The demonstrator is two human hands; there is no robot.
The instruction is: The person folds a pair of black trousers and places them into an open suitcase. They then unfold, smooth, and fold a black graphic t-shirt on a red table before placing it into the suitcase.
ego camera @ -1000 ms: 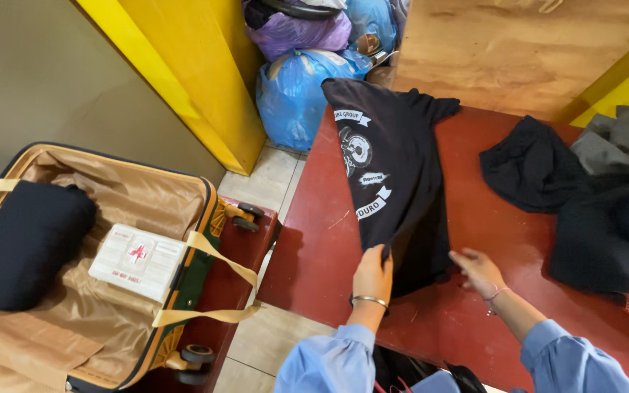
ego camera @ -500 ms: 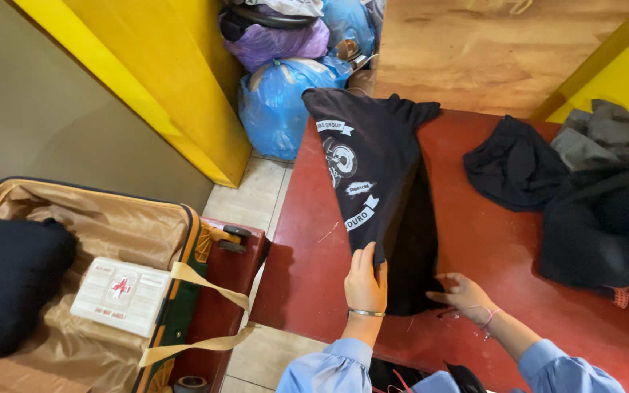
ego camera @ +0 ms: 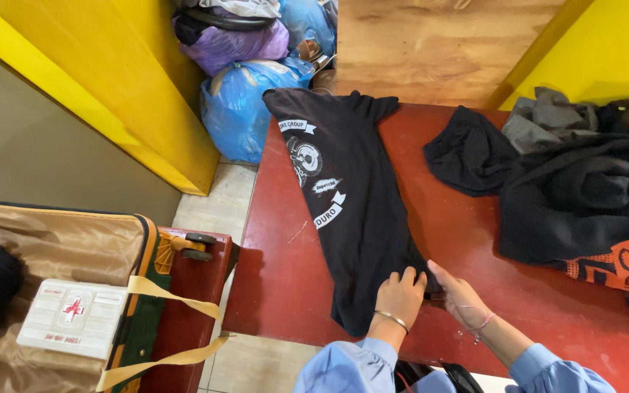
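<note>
Since the earlier frames the view has drifted right and closer: the open suitcase (ego camera: 60,291) now sits cut off at the lower left of the frame, and the two hands have drawn together at the lower hem of the black T-shirt (ego camera: 351,211). The shirt lies folded lengthwise in a long strip, running from the top centre of the red table (ego camera: 475,255) down to its near edge, white print facing up.

The left hand (ego camera: 400,295) rests flat on the hem, fingers curled down onto the cloth, pressing rather than pinching. The right hand (ego camera: 460,297) lies just beside it, fingers stretched toward the shirt's right edge; whether they grip the cloth I cannot tell.

Bare red tabletop lies open left of the shirt up to the table's left edge, and between the shirt and the heap of dark clothes (ego camera: 584,196) at the right. A white first-aid box (ego camera: 74,316) lies in the suitcase; blue and purple bags (ego camera: 245,80) crowd the upper centre.
</note>
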